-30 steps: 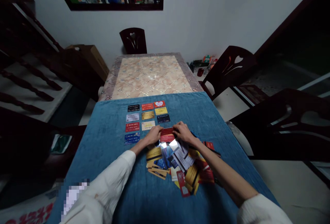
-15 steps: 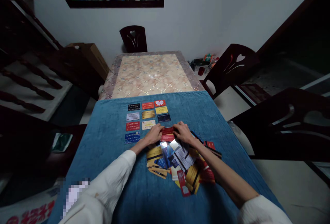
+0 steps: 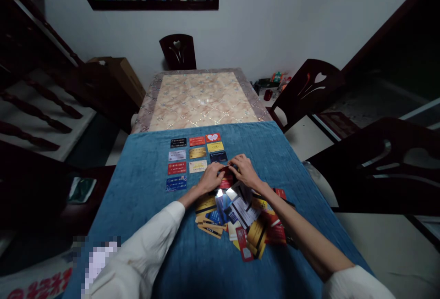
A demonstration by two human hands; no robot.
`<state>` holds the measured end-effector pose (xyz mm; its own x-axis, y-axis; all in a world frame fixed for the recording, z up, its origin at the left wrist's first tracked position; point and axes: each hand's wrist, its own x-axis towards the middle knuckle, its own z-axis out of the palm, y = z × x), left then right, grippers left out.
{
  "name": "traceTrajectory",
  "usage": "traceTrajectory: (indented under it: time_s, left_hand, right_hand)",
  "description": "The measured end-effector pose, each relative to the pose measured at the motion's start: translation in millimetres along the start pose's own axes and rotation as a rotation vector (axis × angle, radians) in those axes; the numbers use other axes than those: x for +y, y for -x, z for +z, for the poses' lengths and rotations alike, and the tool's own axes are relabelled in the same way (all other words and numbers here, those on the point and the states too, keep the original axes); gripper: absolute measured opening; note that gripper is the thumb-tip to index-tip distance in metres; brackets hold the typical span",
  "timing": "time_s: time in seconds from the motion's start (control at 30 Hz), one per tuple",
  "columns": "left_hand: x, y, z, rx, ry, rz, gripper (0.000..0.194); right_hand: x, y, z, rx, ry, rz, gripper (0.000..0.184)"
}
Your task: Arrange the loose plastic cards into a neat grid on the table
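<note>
in the head view, a left hand [image 3: 210,178] and a right hand [image 3: 244,169] meet over a blue cloth [image 3: 137,216]. between their fingertips is a thin card [image 3: 226,167], tipped so that little more than its edge shows; its print cannot be read. the left fingers appear to pinch it at its nine o'clock end and the right fingers at its three o'clock end.

at six o'clock from the fingertips, a red card [image 3: 227,181] shows in the gap between the hands, at the far end of a loose pile [image 3: 244,213] that spreads towards five o'clock, its cards overlapping at all angles. from nine to eleven o'clock of the hands, ten cards [image 3: 197,152] lie flat in rows, face up and apart; a dark card [image 3: 218,157] among them is just beyond the fingers. the patterned tabletop [image 3: 202,99] is at twelve o'clock, past the cloth.

the step in hand looks like turning or squaring one card between both hands. the next move probably calls for a sure hold on one edge before the other hand lets go, with the fingers kept off the dark card.
</note>
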<state>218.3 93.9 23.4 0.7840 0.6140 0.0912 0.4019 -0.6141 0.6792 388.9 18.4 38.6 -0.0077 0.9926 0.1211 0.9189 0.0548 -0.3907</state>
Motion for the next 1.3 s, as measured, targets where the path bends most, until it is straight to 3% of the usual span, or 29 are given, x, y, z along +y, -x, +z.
traceTrajectory:
  time_s: [0.27, 0.5, 0.9, 1.3]
  left_hand:
    - [-2.0, 3.0, 5.5, 0.118, 0.019, -0.068, 0.015]
    - [-8.5, 13.0, 3.8, 0.141, 0.006, -0.103, 0.019]
    - [-20.7, 25.9, -1.5, 0.179, 0.202, -0.323, 0.010]
    - [-15.8, 26.7, 5.5, 0.253, 0.316, -0.333, 0.009]
  right_hand:
    - [-7.3, -3.0, -6.5, -0.067, 0.214, -0.135, 0.021]
    - [-16.0, -8.0, -0.4, -0.059, 0.199, -0.180, 0.025]
    - [-18.0, 14.9, 23.0, 0.006, 0.204, -0.101, 0.040]
    - [-17.2, 33.6, 48.0, 0.101, 0.243, 0.059, 0.049]
